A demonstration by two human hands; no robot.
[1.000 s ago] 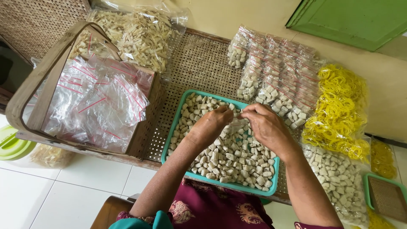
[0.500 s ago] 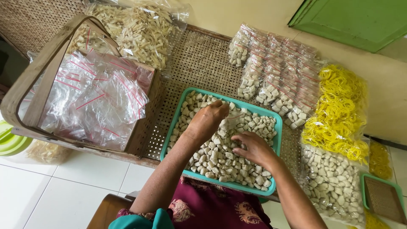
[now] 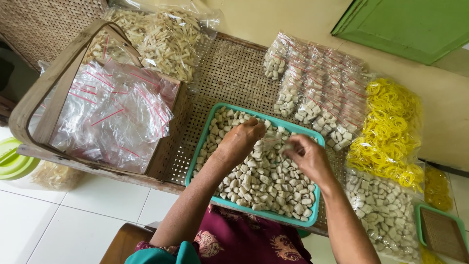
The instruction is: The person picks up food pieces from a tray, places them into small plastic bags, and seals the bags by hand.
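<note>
Both hands hover over the teal rectangular plastic tray (image 3: 202,146) heaped with small pale, chunky snack pieces (image 3: 264,181). Left hand (image 3: 242,142) and right hand (image 3: 305,155) pinch between them a small clear plastic bag (image 3: 275,142) — each grips one side of its mouth with fingertips drawn together, the bag hanging just above the pieces near the tray's far half.

That tray sits on a woven rattan tabletop (image 3: 229,73). To its left stands a wooden basket with a curved handle (image 3: 49,93), stuffed with empty clear zip bags with red sealing strips (image 3: 112,112). Behind the basket lies a large clear bag of pale stick-shaped crackers (image 3: 161,39).

To the right of the tray lie rows of small filled packets of the same pale pieces (image 3: 317,88), and beside them a bright heap of yellow rubber bands (image 3: 391,132). Nearer the person, a big clear sack of more pale pieces (image 3: 386,215) rests — just beside a second small teal tray (image 3: 424,215) at the frame's edge. A lime-green plastic lid (image 3: 10,161) shows at far left.
</note>
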